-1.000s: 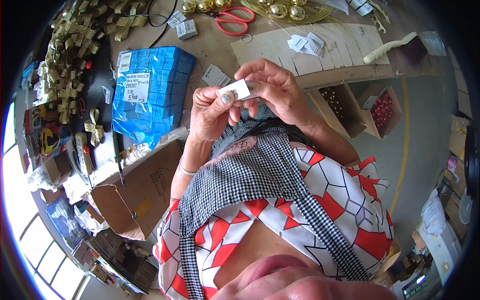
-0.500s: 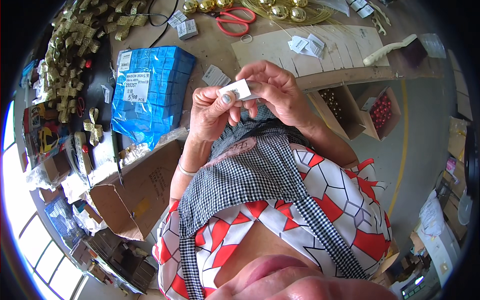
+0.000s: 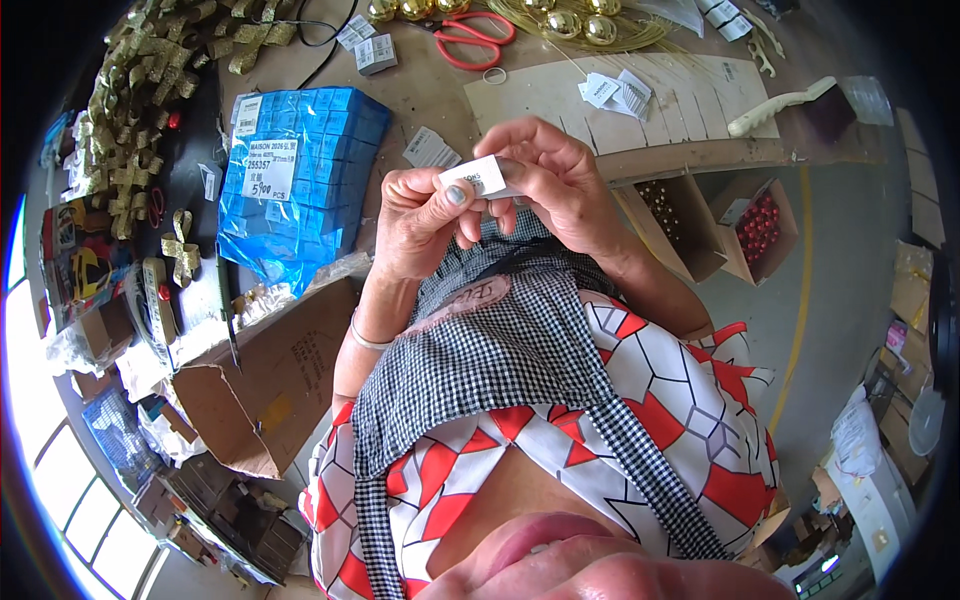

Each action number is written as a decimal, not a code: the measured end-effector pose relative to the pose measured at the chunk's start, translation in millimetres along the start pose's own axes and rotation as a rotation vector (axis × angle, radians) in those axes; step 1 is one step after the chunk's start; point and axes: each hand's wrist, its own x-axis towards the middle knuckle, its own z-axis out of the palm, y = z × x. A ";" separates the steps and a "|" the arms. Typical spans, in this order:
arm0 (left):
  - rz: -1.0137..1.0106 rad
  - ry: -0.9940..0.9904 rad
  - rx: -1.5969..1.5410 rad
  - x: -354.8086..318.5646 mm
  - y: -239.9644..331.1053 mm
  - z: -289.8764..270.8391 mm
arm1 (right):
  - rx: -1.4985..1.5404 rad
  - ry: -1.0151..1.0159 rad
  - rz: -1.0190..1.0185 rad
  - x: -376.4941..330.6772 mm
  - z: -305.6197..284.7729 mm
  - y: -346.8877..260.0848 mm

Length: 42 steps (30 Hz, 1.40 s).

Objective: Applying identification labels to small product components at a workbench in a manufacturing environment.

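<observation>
Both hands meet in front of my chest around a small white printed label (image 3: 480, 177). My left hand (image 3: 420, 215) is closed on its left end, thumb on top and the other fingers curled beneath. On the right, my right hand (image 3: 560, 185) pinches the other end between thumb and fingers. Whether it is a single label or a small stack I cannot tell. Just beyond the left hand another printed label (image 3: 432, 149) lies on the table. Farther off are a small stack of labels (image 3: 376, 54) and a fanned pile of labels (image 3: 616, 94).
A blue plastic-wrapped pack (image 3: 300, 185) stands left of my hands. Red-handled scissors (image 3: 475, 42) and gold balls (image 3: 600, 28) lie at the far side. Gold glitter bows (image 3: 130, 130) heap at left. A white-handled brush (image 3: 780, 108) lies right, above a box of red beads (image 3: 757, 233).
Both hands keep their grip on the label, and its position in them looks almost the same. The view has shifted very slightly.
</observation>
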 end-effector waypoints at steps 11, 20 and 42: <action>-0.029 0.002 -0.019 9.0 10.3 -3.9 | 0.100 -0.011 0.096 12.3 -2.4 0.3; 0.033 -0.045 0.046 0.9 8.6 11.9 | 0.028 -0.039 -0.011 -6.3 -0.3 -7.5; 0.002 -0.035 0.027 4.1 14.6 4.1 | 0.062 -0.046 -0.065 1.4 2.7 0.3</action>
